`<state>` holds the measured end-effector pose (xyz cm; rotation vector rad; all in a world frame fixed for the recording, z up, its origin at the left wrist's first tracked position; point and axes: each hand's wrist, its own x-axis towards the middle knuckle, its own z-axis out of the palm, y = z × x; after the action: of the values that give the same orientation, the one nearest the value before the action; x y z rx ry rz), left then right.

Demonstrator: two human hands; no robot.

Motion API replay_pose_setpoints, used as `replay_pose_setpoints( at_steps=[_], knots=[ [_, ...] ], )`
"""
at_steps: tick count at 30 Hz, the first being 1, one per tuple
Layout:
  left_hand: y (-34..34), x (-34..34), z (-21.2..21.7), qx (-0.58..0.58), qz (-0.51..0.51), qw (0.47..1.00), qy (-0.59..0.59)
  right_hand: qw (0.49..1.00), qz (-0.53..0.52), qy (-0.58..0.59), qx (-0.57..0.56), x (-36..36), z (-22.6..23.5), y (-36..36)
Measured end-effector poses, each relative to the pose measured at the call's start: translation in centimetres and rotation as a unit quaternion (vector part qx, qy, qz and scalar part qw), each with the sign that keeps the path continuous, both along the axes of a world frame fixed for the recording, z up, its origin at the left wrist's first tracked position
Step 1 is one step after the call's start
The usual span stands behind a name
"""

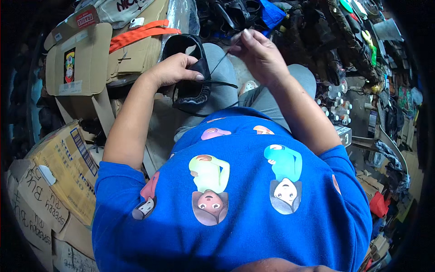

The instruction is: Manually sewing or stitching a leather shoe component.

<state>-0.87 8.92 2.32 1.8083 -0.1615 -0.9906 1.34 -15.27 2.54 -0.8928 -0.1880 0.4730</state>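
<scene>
A black shoe [192,94] rests on my left thigh, with its dark opening toward the far side. My left hand [177,70] grips its upper, thumb on the near side and the other fingers partly hidden. From the shoe a thin black shoelace [219,64] runs up, taut, to my right hand [260,53], which pinches it between thumb and fingers. Another length of black lace [223,84] lies loose across my left leg, its end pointing right. A further loop hangs below the shoe.
Cardboard boxes [77,59] stand at the far left, with an orange strap [136,35] over flat cardboard. More boxes [63,167] lie near left. Several small bottles [337,106] sit right of my knee. Dark shoes [231,16] and a blue bag [272,13] lie beyond my hands.
</scene>
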Motion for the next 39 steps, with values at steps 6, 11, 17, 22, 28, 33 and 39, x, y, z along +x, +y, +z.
replay_pose_setpoints(
  at_steps=[6,11,17,22,28,33,39],
  knots=[
    [0.9,-1.0,-1.1,-0.058,0.058,0.996,-0.020,0.994,0.002,0.041,-0.097,0.3,0.8,-2.9],
    [1.4,-1.7,-1.1,-0.050,0.070,0.996,-0.025,0.963,-0.220,-0.009,-0.154,4.3,3.6,-15.5],
    [0.9,-1.4,-1.0,-0.043,0.061,0.997,-0.019,0.914,-0.155,-0.102,-0.360,3.3,-0.6,-13.8],
    [0.9,-1.8,0.2,-0.041,0.049,0.998,-0.011,0.877,0.025,-0.225,-0.424,0.3,-0.7,-5.1],
    [1.1,-2.1,-0.2,-0.053,0.063,0.997,-0.010,0.801,0.083,-0.425,-0.413,-1.0,-1.6,0.6],
    [1.7,-2.2,-0.3,-0.064,0.052,0.997,-0.012,0.755,0.101,-0.456,-0.460,-1.4,-1.8,1.4],
    [1.9,-2.3,0.2,-0.050,0.046,0.998,-0.001,0.748,0.113,-0.447,-0.477,-1.4,-1.2,1.4]
  ],
)
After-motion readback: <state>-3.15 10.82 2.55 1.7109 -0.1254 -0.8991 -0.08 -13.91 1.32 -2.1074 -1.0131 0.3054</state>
